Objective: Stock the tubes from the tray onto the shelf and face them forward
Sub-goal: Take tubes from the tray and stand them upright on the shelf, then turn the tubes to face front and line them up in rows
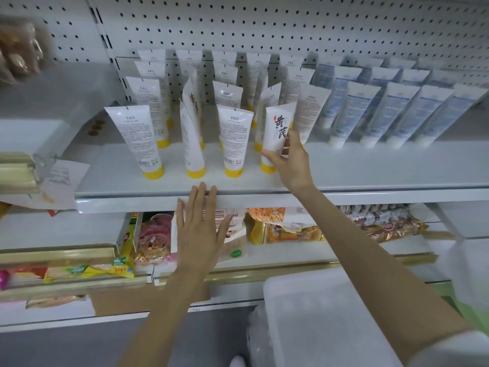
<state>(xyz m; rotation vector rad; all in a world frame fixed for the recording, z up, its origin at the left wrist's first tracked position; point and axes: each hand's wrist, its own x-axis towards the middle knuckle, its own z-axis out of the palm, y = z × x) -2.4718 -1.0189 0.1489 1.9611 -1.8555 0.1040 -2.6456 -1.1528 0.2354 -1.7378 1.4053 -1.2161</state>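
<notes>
White tubes [232,133] with yellow caps [153,174] are standing on the left half of the white shelf [370,165]; blue-printed tubes [394,112] with white caps [336,142] are filling its right. One front tube [278,128] is showing black characters.

Shelf [370,165] spans mid-frame w/ pegboard [264,22] behind it at top. Tubes [232,139] stand cap-down on it in rows centre-left, w/ a 2nd tube group [397,112] to their right. Right hand [291,160] grips a tube [277,131] at the right end of the front row, and left hand [198,231] is lower centre, fingertips at the shelf's front edge. Below, snack packs [291,231] lie on a lower shelf [304,251], w/ the tray [330,313] at bottom right, nearest the cam.
</notes>
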